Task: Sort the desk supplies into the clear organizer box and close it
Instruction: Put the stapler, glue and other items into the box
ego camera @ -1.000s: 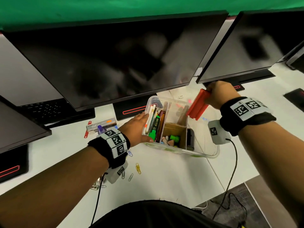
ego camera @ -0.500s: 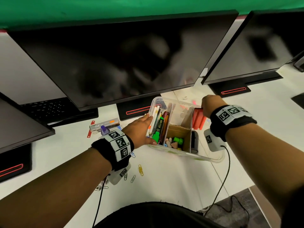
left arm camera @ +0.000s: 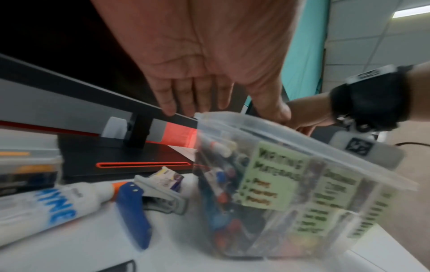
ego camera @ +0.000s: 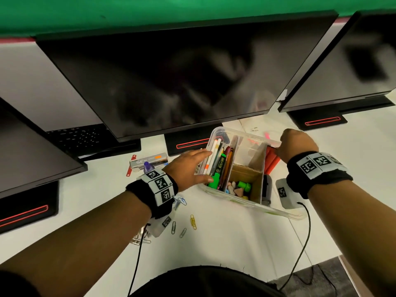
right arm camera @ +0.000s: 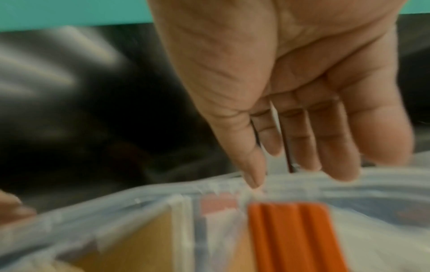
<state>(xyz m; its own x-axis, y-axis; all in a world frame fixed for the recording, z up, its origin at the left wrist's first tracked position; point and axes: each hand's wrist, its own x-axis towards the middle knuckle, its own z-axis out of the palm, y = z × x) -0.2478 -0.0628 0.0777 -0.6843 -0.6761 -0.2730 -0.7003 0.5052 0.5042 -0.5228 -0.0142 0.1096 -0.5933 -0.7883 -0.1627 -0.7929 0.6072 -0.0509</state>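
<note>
Bare forearms are seen. Black wristbands (ego camera: pixel 157 189) are worn on both wrists — each wrapped with a white strip of square black-and-white markers. White camera pods (ego camera: pixel 286 195) are slung beneath, thin black cables (ego camera: pixel 300 249) trailing — dark clothing at bottom.

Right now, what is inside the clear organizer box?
Pens and pencils, small erasers in a cardboard section, a red ribbed item inside the clear organizer box. Lower layers are covered.
</note>
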